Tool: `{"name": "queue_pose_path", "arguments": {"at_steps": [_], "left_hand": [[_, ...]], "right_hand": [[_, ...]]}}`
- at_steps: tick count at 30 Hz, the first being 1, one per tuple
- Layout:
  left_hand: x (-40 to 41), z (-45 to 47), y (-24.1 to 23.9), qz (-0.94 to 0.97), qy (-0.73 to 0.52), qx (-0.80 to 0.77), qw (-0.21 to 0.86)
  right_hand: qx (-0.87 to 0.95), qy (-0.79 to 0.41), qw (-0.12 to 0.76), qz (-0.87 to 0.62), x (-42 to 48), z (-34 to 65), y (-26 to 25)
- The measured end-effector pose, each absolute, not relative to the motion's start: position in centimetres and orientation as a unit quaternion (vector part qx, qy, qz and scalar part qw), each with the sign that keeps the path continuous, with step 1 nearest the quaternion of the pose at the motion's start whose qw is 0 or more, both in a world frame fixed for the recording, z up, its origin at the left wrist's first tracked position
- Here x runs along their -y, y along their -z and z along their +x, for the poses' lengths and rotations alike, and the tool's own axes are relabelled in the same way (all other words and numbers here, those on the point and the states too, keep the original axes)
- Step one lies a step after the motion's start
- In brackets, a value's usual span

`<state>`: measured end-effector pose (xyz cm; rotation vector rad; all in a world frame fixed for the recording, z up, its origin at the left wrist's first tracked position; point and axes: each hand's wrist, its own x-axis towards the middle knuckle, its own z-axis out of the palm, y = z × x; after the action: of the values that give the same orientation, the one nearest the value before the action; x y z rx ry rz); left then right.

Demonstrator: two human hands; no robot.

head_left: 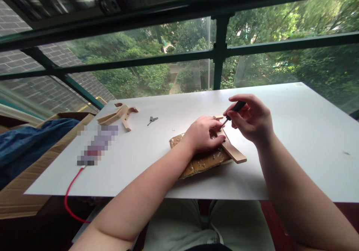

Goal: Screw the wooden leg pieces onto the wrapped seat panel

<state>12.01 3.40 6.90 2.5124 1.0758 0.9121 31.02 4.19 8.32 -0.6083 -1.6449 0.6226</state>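
Note:
My right hand [251, 118] is closed around the black handle of a screwdriver [236, 110]. The screwdriver's shaft slants down to the left, its tip at a pale wooden piece [235, 154]. That piece lies across a brown pad wrapped in clear plastic [206, 164]. My left hand [203, 133] presses on the wooden piece, thumb and fingers gripping it close to the screwdriver tip. Whether a screw sits under the tip is too small to tell. Dark spots, maybe holes or screw heads, show on the wood near my left thumb.
Several curved wooden parts [123, 115] lie at the table's back left. Right of them is a small heap of screws [152, 120]. A blurred-out device with a red cable [67, 195] rests on the white table [303, 142]. An open cardboard box [30, 183] holds blue cloth.

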Motion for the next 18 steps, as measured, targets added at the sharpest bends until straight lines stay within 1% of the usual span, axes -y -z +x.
{"name": "queue_pose_path", "arguments": {"at_steps": [9, 14, 18], "left_hand": [[-3.5, 12.0, -6.8, 0.865, -0.307, -0.374, 0.13], [-3.5, 12.0, -6.8, 0.866, -0.308, -0.373, 0.129], [-3.4, 12.0, -6.9, 0.864, -0.313, -0.372, 0.133]], "right_hand": [[0.693, -0.214, 0.621, -0.298, -4.2, 30.4, -8.4], [0.68, -0.288, 0.632, -0.237, -4.2, 29.5, -8.2], [0.672, -0.323, 0.626, -0.228, -4.3, 29.6, -8.2]]}}
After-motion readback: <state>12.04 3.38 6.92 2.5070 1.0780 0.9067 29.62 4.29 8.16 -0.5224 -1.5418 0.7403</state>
